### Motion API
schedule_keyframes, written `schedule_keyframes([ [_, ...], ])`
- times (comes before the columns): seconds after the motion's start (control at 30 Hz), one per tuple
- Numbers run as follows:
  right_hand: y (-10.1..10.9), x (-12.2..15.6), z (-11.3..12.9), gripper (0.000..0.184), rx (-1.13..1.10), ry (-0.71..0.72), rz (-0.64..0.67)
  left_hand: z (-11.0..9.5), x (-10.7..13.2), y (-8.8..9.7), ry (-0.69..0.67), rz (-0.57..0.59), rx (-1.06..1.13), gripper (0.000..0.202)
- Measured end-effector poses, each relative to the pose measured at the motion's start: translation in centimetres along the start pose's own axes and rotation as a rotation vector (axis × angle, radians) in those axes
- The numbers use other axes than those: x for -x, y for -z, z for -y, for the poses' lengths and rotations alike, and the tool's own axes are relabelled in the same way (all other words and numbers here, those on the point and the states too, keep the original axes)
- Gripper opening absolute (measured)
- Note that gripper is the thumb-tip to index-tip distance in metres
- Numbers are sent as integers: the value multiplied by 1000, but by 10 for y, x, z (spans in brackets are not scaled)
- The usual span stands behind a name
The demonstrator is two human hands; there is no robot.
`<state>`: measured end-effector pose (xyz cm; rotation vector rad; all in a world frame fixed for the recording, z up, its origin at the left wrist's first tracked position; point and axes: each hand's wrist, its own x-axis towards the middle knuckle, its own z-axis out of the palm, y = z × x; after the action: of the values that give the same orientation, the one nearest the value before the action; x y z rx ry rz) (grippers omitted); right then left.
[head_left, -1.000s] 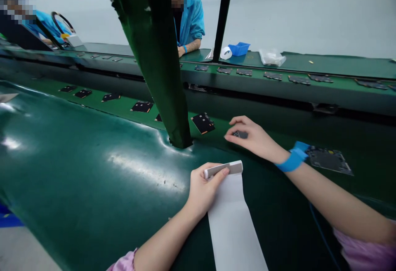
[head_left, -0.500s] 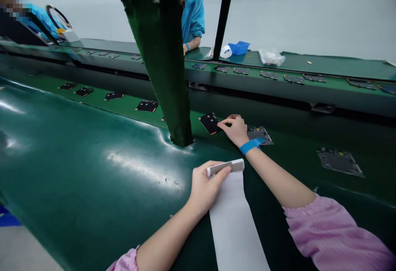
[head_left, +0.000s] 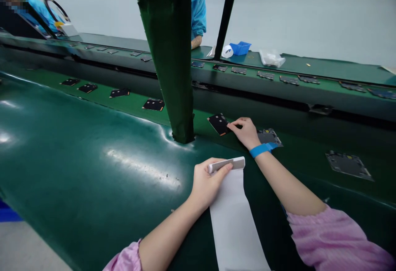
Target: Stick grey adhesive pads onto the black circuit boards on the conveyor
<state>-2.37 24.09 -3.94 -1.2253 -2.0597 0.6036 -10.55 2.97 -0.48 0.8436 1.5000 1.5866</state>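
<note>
- Left hand (head_left: 204, 183): closed around the rolled end of a smooth white paper strip (head_left: 234, 217).
- Right hand (head_left: 247, 133): fingertips nearly together at a flat black rectangular board (head_left: 218, 125); grip unclear.

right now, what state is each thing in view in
left hand: closed on the white strip
white strip: rolled at its held end, unrolled below
right hand: fingertips at the black board's edge, grip unclear
black board: lying askew
blue wristband: wrapped round right wrist
other boards: spaced out in rows
blue bin: open-topped
plastic bag: crumpled
green post: cover torn
</note>
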Motion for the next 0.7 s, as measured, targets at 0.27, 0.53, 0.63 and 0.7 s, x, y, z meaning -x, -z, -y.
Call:
schedule_keyframes([
  [0.27,10,4,-4,19,81,-9,12,1,1,1,-4,4,-5,15],
  [0.53,16,7,-15,30,115,-118,14,1,1,1,-18,9,-11,14],
  [0.63,28,2,-21,39,53,-189,67,0,2,1,-36,5,-24,14],
  [0.7,37,-2,-20,32,46,-185,90,0,2,1,-41,8,-28,14],
])
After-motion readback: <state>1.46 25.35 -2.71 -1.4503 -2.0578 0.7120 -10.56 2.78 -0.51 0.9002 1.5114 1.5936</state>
